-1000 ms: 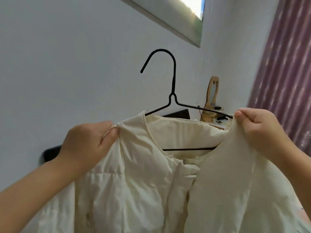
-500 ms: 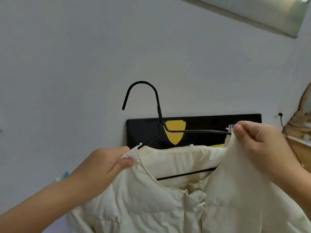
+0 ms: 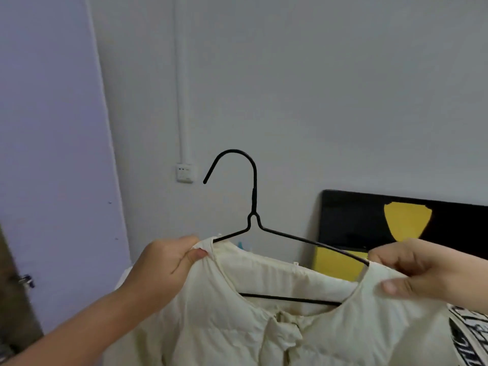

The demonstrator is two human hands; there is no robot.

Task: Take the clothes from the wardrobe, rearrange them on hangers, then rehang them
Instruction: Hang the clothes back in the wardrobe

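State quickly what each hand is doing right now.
Left hand: fingers pinch the cream jacket at its shoulder.
Right hand: fingers grip the jacket's other shoulder.

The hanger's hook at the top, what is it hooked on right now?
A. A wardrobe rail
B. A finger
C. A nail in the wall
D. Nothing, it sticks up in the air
D: the black hanger has its hook free in front of the wall, while the left hand and right hand hold the cream jacket by its shoulders.
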